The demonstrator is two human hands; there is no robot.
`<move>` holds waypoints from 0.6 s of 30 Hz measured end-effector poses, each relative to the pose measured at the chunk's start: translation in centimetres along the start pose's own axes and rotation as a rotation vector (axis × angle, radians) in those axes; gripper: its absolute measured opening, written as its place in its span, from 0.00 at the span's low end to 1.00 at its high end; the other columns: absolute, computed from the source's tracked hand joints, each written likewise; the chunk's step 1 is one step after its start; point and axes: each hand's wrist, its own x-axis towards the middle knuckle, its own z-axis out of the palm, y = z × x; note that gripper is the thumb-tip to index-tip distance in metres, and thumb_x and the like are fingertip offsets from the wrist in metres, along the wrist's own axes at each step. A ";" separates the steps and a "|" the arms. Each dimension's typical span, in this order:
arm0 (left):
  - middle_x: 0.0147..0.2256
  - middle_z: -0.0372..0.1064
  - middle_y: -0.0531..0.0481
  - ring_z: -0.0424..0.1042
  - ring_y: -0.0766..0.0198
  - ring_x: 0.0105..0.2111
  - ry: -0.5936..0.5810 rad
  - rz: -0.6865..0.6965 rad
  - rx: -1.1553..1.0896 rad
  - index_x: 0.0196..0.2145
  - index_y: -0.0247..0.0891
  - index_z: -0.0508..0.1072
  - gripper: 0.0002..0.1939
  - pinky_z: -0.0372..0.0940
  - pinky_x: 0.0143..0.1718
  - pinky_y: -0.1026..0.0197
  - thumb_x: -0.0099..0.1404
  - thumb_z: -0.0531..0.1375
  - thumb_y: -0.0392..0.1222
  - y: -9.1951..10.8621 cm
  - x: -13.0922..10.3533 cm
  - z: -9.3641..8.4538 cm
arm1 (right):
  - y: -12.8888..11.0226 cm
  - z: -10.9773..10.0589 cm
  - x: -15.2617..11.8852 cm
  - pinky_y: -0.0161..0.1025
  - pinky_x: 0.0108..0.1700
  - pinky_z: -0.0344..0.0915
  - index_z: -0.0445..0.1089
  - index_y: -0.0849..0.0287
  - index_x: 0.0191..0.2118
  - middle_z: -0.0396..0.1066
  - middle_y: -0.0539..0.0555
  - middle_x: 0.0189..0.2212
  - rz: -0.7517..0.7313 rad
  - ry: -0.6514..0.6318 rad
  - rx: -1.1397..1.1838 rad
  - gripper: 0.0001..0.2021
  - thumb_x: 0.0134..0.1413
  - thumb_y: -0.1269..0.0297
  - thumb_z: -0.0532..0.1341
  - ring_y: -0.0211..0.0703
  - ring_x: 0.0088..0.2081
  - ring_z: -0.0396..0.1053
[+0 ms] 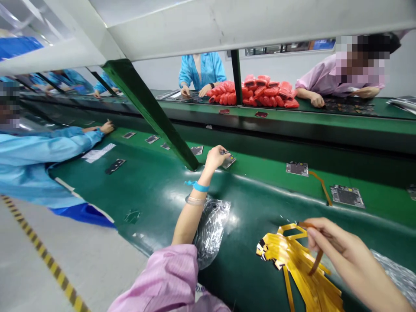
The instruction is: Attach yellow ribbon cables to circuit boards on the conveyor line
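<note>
Along a green-covered desk (156, 195), an orange ribbon cable (315, 263) bends above a yellow cable bundle (290, 251) at near right, its upper end pointing left, its tail downward and near, pinched in the right hand's (341, 247) closed fingers. Farther left, the left hand's (215, 158) fingers clasp a circuit board's (230, 162) edge. Beyond: red packets (269, 93), co-workers in blue (206, 71) and pink (320, 76).

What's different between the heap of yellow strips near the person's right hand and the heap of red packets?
Colour: the yellow strips are golden, while the red packets are bright red.
Shape: the strips are long, thin and flat; the packets are short and plump.
Place: the strips lie on the near table, beside the right hand; the packets sit on the far bench.
Shared: both lie in loose heaps.
</note>
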 end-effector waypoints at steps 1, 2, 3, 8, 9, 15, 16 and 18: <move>0.40 0.77 0.46 0.76 0.58 0.43 -0.021 0.041 -0.080 0.39 0.35 0.74 0.11 0.69 0.45 0.59 0.63 0.69 0.42 1.2 -1.1 0.1 | 0.1 0.0 0.1 0.33 0.29 0.72 0.74 0.52 0.49 0.73 0.50 0.26 0.041 0.051 0.045 0.16 0.70 0.50 0.55 0.43 0.28 0.74; 0.38 0.77 0.47 0.76 0.59 0.40 -0.049 0.079 -0.163 0.38 0.35 0.73 0.12 0.68 0.41 0.62 0.62 0.69 0.43 2.5 -2.4 0.4 | 0.1 0.1 0.1 0.33 0.27 0.71 0.73 0.52 0.50 0.72 0.50 0.26 0.068 0.107 0.088 0.16 0.69 0.49 0.57 0.42 0.27 0.72; 0.36 0.77 0.48 0.76 0.61 0.37 -0.088 0.111 -0.246 0.39 0.36 0.72 0.13 0.67 0.38 0.64 0.62 0.69 0.45 3.8 -4.1 0.9 | 0.1 0.2 0.2 0.33 0.26 0.70 0.72 0.52 0.50 0.72 0.50 0.28 0.084 0.166 0.122 0.16 0.66 0.48 0.60 0.41 0.26 0.70; 0.26 0.72 0.55 0.70 0.71 0.25 -0.410 0.154 -0.662 0.34 0.38 0.64 0.21 0.60 0.28 0.70 0.60 0.70 0.52 8.6 -14.2 3.5 | -0.5 0.8 0.9 0.34 0.25 0.62 0.72 0.53 0.43 0.64 0.46 0.26 0.084 0.347 0.098 0.16 0.56 0.49 0.69 0.37 0.23 0.57; 0.23 0.69 0.58 0.66 0.73 0.22 -0.482 0.127 -0.759 0.32 0.38 0.62 0.22 0.57 0.25 0.72 0.59 0.71 0.52 9.1 -16.0 3.8 | -0.7 0.9 1.0 0.34 0.25 0.60 0.73 0.54 0.41 0.59 0.44 0.23 0.087 0.352 0.081 0.14 0.56 0.50 0.68 0.36 0.23 0.55; 0.41 0.74 0.49 0.74 0.65 0.38 -0.705 0.077 -1.036 0.33 0.39 0.61 0.27 0.70 0.36 0.65 0.51 0.77 0.41 9.2 -20.5 3.7 | -0.5 0.5 0.2 0.34 0.24 0.59 0.73 0.55 0.37 0.59 0.45 0.20 0.072 0.493 0.043 0.09 0.59 0.54 0.66 0.38 0.22 0.58; 0.43 0.73 0.49 0.74 0.64 0.41 -0.727 0.098 -1.000 0.37 0.39 0.65 0.25 0.71 0.39 0.64 0.52 0.77 0.39 9.2 -20.6 3.6 | -0.4 0.4 0.0 0.34 0.24 0.60 0.74 0.55 0.38 0.62 0.46 0.20 0.064 0.509 0.035 0.09 0.60 0.55 0.66 0.38 0.22 0.60; 0.45 0.71 0.48 0.72 0.62 0.45 -0.771 0.167 -0.880 0.48 0.41 0.71 0.25 0.71 0.43 0.62 0.55 0.75 0.36 9.2 -21.0 3.4 | -0.5 0.3 -0.5 0.34 0.24 0.62 0.74 0.55 0.39 0.66 0.47 0.22 0.026 0.531 -0.001 0.08 0.61 0.56 0.65 0.38 0.22 0.62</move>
